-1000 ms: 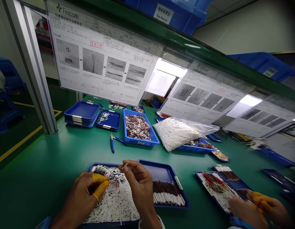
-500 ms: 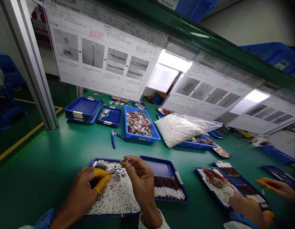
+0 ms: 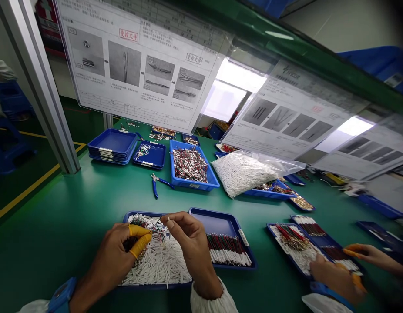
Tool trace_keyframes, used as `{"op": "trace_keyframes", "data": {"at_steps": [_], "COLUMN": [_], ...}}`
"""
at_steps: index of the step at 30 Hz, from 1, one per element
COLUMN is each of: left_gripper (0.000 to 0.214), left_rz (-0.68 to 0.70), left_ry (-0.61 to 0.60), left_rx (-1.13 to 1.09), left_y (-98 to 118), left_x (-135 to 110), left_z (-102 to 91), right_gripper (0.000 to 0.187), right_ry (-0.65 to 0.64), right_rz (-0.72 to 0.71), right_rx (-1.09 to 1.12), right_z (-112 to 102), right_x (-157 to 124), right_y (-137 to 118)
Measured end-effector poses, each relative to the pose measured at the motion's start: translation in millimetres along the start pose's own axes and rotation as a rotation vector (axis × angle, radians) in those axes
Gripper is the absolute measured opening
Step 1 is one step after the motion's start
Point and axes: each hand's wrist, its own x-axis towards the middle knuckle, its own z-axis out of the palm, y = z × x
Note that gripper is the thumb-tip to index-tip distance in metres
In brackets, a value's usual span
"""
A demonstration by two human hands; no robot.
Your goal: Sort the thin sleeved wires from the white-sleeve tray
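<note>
Left hand (image 3: 118,250), yellow finger cots (image 3: 140,244), curled shut on a bundle of thin coloured wires (image 3: 158,232); right hand (image 3: 191,245), pinching a white-tipped wire (image 3: 167,219); both above a blue tray (image 3: 136,214) of white sleeves (image 3: 156,265).

A green-painted floor (image 3: 12,184) with a yellow line (image 3: 25,195) runs past an aluminium post (image 3: 38,87) — blue stools (image 3: 8,148) stand beyond it, a pale wall (image 3: 322,26) rises behind, and a bright panel of light (image 3: 224,100) glares beneath the green shelf (image 3: 270,48).

A red stamp (image 3: 128,35) on the work instruction sheet (image 3: 139,101) reads 受控文件, repeated by a second stamp (image 3: 194,57) at its right
</note>
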Motion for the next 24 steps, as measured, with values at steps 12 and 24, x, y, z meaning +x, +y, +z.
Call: {"op": "trace_keyframes", "data": {"at_steps": [12,24], "left_gripper": [0.026,0.024], "left_rz": [0.000,-0.005], "left_ry": [0.006,-0.004], "left_rx": [0.025,0.020], "left_y": [2.8,-0.1], "left_x": [-0.8,0.6], "left_z": [-1.5,0.4], "right_gripper": [0.019,0.015], "right_ry": [0.191,0.121], "right_rz": [0.008,-0.011], "right_rx": [0.173,0.137], "right_z": [-2.8,3.4], "right_x": [4.0,-0.3], "right_y": [6.1,0.6]}}
